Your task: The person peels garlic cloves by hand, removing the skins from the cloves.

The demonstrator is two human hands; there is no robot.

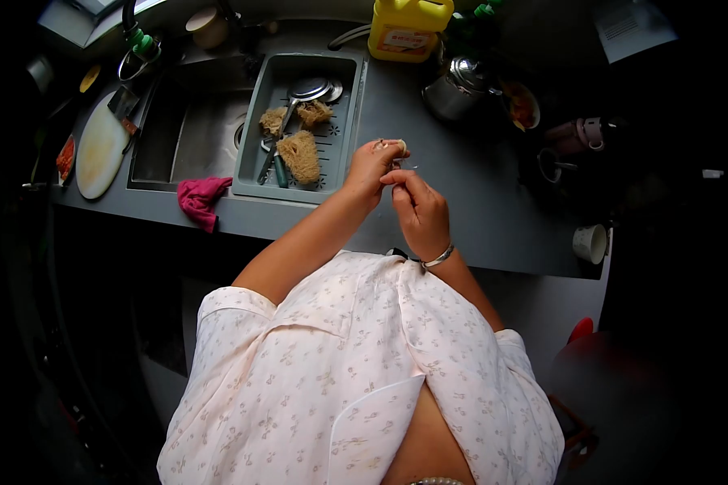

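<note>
My left hand [370, 168] is raised over the grey counter [469, 194], its fingers curled around a small pale piece [401, 146] that looks like a garlic clove. Close against it, my right hand [422, 214] has thumb and forefinger pinched together, with a bracelet at the wrist. A thin, pale, skin-like scrap shows near the right fingertips. What exactly lies between those fingertips is too small to make out.
Left of my hands, a grey-green draining tray [245, 166] holds loofah sponges [301, 156] and utensils. Beyond it are the sink [170, 166], a pink cloth [205, 202] and a cutting board [99, 149]. A yellow jug [404, 36], metal kettle [453, 90] and white cup [590, 243] stand around the counter.
</note>
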